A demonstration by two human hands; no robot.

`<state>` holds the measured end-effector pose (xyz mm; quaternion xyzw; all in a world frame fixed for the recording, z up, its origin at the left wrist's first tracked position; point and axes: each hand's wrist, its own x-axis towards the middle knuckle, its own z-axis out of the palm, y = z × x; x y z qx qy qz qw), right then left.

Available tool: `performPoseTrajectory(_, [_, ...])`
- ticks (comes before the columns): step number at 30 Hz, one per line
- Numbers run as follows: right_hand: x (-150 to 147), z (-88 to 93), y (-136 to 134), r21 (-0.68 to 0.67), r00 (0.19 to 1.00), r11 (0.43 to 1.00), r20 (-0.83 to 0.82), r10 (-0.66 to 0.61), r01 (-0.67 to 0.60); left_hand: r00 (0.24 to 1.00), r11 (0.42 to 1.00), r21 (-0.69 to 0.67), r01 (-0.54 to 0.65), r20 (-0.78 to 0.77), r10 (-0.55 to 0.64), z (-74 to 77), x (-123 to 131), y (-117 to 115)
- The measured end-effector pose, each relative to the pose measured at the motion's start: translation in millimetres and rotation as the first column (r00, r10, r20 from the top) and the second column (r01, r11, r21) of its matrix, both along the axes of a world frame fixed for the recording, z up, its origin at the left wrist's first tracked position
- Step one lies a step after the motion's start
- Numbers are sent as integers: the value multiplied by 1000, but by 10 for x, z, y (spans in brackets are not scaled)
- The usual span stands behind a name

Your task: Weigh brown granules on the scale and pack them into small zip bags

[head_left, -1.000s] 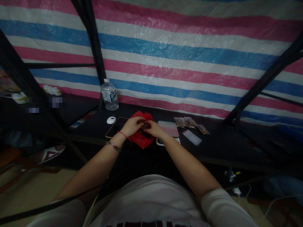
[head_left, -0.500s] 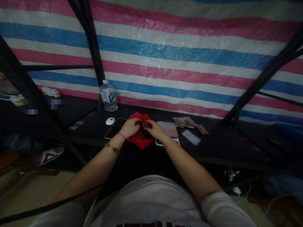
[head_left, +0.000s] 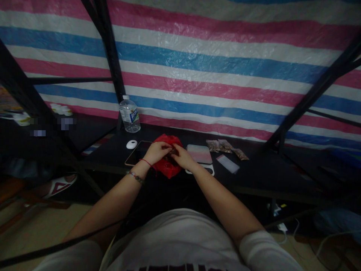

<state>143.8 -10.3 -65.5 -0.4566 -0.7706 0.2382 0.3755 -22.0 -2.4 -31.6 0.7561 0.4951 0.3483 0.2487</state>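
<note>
A red plastic bag (head_left: pixel 170 171) stands on the black desk with its mouth turned up, and dark brown bits show inside. My left hand (head_left: pixel 158 152) is closed on the left side of the bag's mouth, its fingers reaching over the opening. From the right, my right hand (head_left: pixel 183 158) is closed at the same mouth, with the fingertips among the brown contents. The fingertips of both hands nearly meet, and what lies under them is partly hidden. Right beside my right hand is a white digital scale (head_left: pixel 199 153) with a flat platform.
Several small clear bags of brown bits (head_left: pixel 225 145) and an unfilled clear bag (head_left: pixel 228 164) lie right of the scale. To the left are a dark-screened tablet or phone (head_left: pixel 135 154), a white oval device (head_left: pixel 131 144) and a large water bottle (head_left: pixel 130 114). Black metal posts (head_left: pixel 109 49) frame the desk.
My hands have drawn closer together over the bag's mouth, covering more of the brown contents. My right hand has shifted slightly left. The other things lie as before.
</note>
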Motion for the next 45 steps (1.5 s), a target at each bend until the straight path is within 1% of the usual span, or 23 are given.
performPoseTrajectory(5, [19, -27, -12, -25, 998, 999, -40, -42, 41, 1000, 1000, 11, -16, 18, 16, -19, -16, 32])
performPoseTrajectory(9, [34, -48, -21, -66, 992, 997, -118, -36, 29, 999, 999, 31, -26, 39, 25, -58, -23, 71])
performPoseTrajectory(15, [40, -18, -47, -103, 980, 993, -187, -68, 49, 997, 999, 13, -30, 71, 29, -62, 9, 45])
performPoseTrajectory(17, [43, -5, -53, -110, 981, 993, -183, -69, 49, 997, 1000, 17, 12, 77, -14, -63, 19, 32])
performPoseTrajectory(20, [46, 1, -58, -92, 984, 992, -149, -98, 85, 995, 998, 8, 70, 64, -70, -72, 24, 29])
performPoseTrajectory(27, [28, -52, -16, -66, 987, 990, -97, -128, 122, 999, 998, 57, 11, 39, -14, -39, 43, -11])
performPoseTrajectory(30, [21, -75, 7, -76, 987, 991, -111, -115, 107, 999, 995, 95, 36, 13, -37, -24, 57, -31])
performPoseTrajectory(33, [11, -77, 0, -95, 985, 990, -130, -113, 101, 998, 989, 139, 55, 27, -59, -21, 62, -35])
performPoseTrajectory(38, [-14, -9, -68, -102, 986, 990, -125, -110, 97, 993, 992, 101, 81, 77, -89, -25, 61, -36])
performPoseTrajectory(41, [40, 75, -89, -91, 985, 991, -126, -114, 103, 997, 990, 137, 21, 76, -32, -25, 57, -23])
performPoseTrajectory(43, [151, 136, -83, -76, 984, 989, -121, -133, 125, 999, 985, 173, -24, 34, 18, -27, 49, -10])
performPoseTrajectory(45, [329, 179, -68, -49, 980, 984, -91, -178, 174, 996, 979, 202, -9, -81, 26, -34, 37, 3])
